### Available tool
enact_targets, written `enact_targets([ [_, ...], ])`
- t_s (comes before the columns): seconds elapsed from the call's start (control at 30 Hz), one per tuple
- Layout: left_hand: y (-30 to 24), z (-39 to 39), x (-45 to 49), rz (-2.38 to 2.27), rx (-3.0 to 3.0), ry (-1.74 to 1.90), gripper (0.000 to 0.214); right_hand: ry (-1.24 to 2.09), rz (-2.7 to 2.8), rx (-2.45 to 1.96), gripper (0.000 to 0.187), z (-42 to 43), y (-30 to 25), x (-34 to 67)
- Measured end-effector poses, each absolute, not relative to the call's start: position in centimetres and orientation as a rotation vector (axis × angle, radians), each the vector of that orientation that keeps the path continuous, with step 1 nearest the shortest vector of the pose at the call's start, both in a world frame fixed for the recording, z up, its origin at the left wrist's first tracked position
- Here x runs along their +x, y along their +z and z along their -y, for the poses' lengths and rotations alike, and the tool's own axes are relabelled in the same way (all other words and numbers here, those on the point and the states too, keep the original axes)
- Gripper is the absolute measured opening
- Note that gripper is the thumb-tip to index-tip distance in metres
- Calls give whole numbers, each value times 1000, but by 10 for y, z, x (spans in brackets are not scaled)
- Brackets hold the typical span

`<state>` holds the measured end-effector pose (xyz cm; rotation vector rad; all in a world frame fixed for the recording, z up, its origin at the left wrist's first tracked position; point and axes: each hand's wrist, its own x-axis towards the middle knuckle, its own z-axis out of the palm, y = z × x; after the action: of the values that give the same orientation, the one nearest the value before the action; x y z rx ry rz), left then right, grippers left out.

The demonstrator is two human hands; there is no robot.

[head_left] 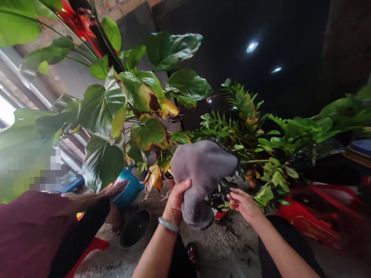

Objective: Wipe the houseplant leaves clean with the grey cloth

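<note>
My left hand [176, 202], a pale bangle on its wrist, is closed around a grey cloth [201, 173] that I hold up in front of the plants. The cloth bunches in my grip and spreads wide above my fingers. My right hand [242, 202] is open just right of the cloth, its fingers curled loosely near small green leaves [272, 181] of a low bushy plant. A big-leaved plant [139, 96] with several yellowed, brown-edged leaves rises behind and left of the cloth.
Another person in a maroon top [26, 231] sits at the left, an arm reaching toward a blue watering can [131, 187]. An empty black pot [135, 227] lies on the gravel floor. Red plastic objects [313, 216] are at the right. Dense foliage fills the back.
</note>
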<state>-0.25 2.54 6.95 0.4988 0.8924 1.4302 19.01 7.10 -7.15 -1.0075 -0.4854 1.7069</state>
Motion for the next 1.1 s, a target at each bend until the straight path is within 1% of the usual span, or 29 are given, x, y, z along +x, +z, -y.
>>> enact_targets([
  [0.07,69,-37,-7,-852,355,1631,15,1709,479,-1016,25,-70,-70,190],
  [0.1,62,-39,-7,-855,284,1653,10,1710,476,-1017,25,-70,-69,190],
  [0.17,37,-29,-5,-914,169,1549,13,1709,467,-1020,26,-69,-68,191],
  [0.27,-9,7,-1,-1034,52,1356,13,1713,466,-1017,29,-68,-69,194],
  [0.33,-24,28,-1,-1091,17,1284,19,1711,480,-1003,30,-68,-70,195],
  [0.4,-17,33,-6,-1082,42,1311,23,1702,493,-990,30,-68,-72,195],
  [0.5,25,9,-17,-946,132,1544,19,1690,497,-988,29,-68,-72,193],
  [0.6,57,-22,-23,-853,147,1736,22,1687,481,-1005,28,-68,-70,192],
  [0.63,58,-26,-21,-882,120,1728,21,1687,475,-1012,28,-68,-69,191],
  [0.7,42,-21,-15,-993,46,1592,18,1687,470,-1025,27,-67,-67,191],
  [0.83,-18,24,-2,-1166,-75,1213,13,1683,472,-1072,24,-67,-67,193],
  [0.9,-28,40,-3,-1173,-67,1196,14,1690,476,-1066,24,-67,-69,194],
  [0.97,-15,37,-9,-1131,-12,1303,19,1702,486,-1032,25,-67,-70,195],
  [1.1,44,-10,-27,-910,129,1640,23,1712,479,-1005,26,-66,-66,192],
])
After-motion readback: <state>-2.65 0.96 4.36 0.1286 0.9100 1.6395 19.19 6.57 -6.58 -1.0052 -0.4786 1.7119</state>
